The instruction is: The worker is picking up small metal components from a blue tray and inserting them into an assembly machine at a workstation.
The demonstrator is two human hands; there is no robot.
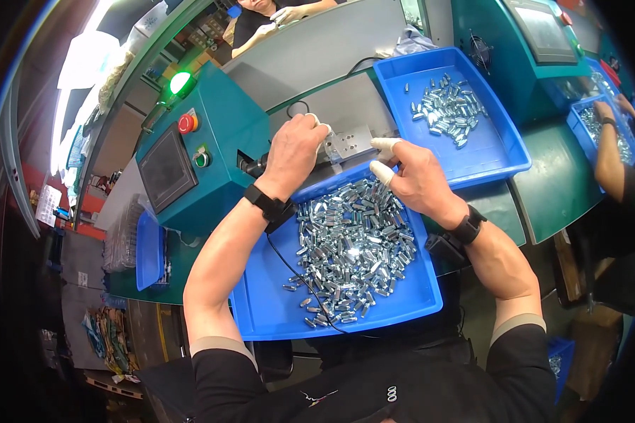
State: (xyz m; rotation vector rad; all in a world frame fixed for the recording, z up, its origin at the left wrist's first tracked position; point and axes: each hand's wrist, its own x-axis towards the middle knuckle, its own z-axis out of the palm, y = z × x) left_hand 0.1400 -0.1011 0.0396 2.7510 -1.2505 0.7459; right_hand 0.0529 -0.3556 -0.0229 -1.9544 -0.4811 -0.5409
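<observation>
A silver metal block fixture (351, 142) with several holes sits on a grey plate behind the near blue tray. My left hand (294, 151) is at the fixture's left end, its fingers curled together; whatever they pinch is hidden. On the right side, my right hand (423, 180) has thumb and forefinger apart, the forefinger close to the fixture's right end. White finger covers show on both hands. Below them, a heap of small shiny metal cylindrical parts (353, 247) fills much of the near blue tray (261, 303).
A second blue tray (504, 151) with fewer metal parts stands at the far right. To the left is a green machine housing (226, 106) with a screen, red button and lit green lamp. A person (268, 21) works beyond a grey partition; another person's arm (609, 151) is at right.
</observation>
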